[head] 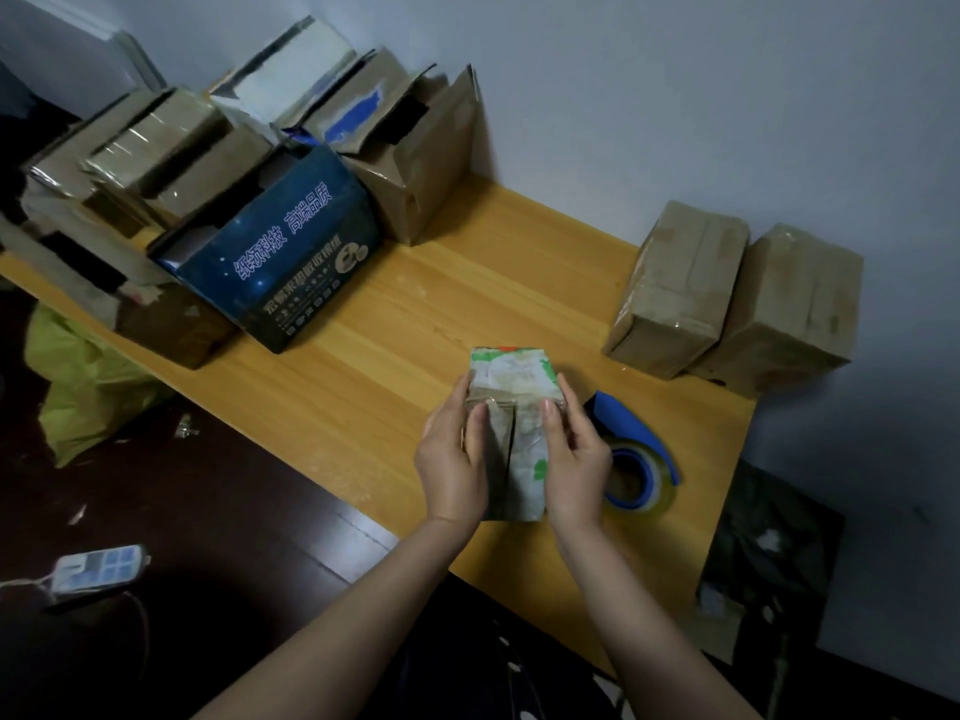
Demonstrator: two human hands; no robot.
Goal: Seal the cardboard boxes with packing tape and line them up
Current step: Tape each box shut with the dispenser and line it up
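— Both hands had it?
— Yes. The left hand point(452, 459) clasped the small box point(511, 407) on the table point(415, 314), the right hand point(574, 454) its opposite side, thumbs on the flaps. It looked light and thin-walled; the sides seemed safest.

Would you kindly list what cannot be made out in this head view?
Head view: sides of the small box, covered by the left hand and right hand holding it.
Head view: part of the tape dispenser, behind the right hand.
Head view: the phone screen, blurred and too small to read.
Head view: inside the open boxes, too dark.
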